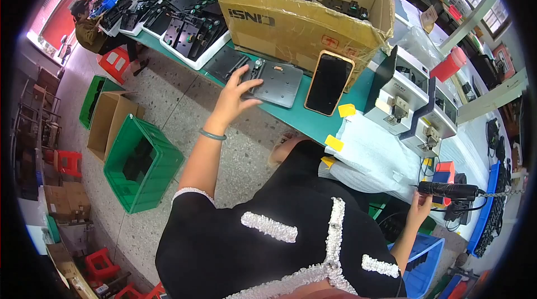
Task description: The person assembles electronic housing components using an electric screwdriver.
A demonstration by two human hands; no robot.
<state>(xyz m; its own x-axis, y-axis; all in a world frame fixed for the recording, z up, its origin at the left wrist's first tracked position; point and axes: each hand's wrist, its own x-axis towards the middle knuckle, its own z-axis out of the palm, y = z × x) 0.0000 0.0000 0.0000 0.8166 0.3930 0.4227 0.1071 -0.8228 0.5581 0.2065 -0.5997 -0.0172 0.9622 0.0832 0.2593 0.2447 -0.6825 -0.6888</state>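
My left hand [234, 96] reaches out over the edge of the green bench [313, 123], fingers spread on a flat dark grey metal plate [278, 82] with black fittings. The hand touches the plate's near edge and grips nothing. Beside the plate a phone [328, 82] with a dark screen leans against a large open cardboard box [305, 11]. My right hand [420, 203] is low at the right, closed around a black electric screwdriver [450, 190] with a cable.
Two grey metal fixtures [411, 106] stand on a white cloth [372, 153] with yellow tape tabs. White trays of black parts [184, 31] fill the bench's far left. A green crate [142, 162] and cardboard box sit on the floor. Another person [89, 28] sits far left.
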